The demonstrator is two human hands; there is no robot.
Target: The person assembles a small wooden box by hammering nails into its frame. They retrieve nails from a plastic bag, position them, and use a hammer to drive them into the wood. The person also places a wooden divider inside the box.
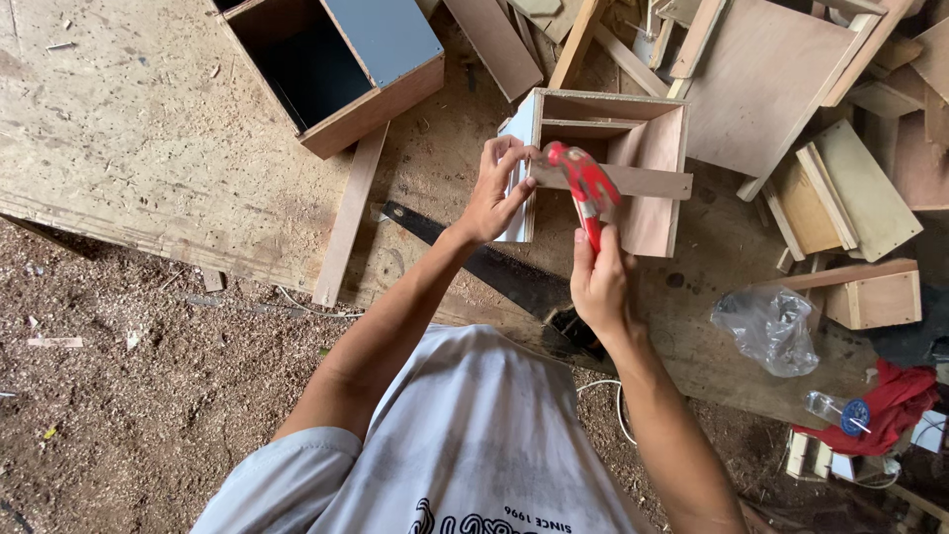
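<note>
My right hand point(598, 282) grips the handle of a red hammer point(583, 183), whose head is raised over the near edge of a small open plywood box point(647, 138). My left hand point(497, 193) pinches the left end of a thin wooden strip point(647, 181) lying across the box front, fingers at the box's left wall. Whether a nail is held there cannot be told. The box stands on a worn plywood workbench point(129, 148).
A larger wooden box point(336, 69) with a dark inside sits at the back left. A black saw blade point(474, 262) lies under my arms. Offcuts and boards point(840, 188) pile up at right, with a crumpled plastic bag point(771, 326), red cloth point(895, 405) and sawdust-covered ground point(119, 396).
</note>
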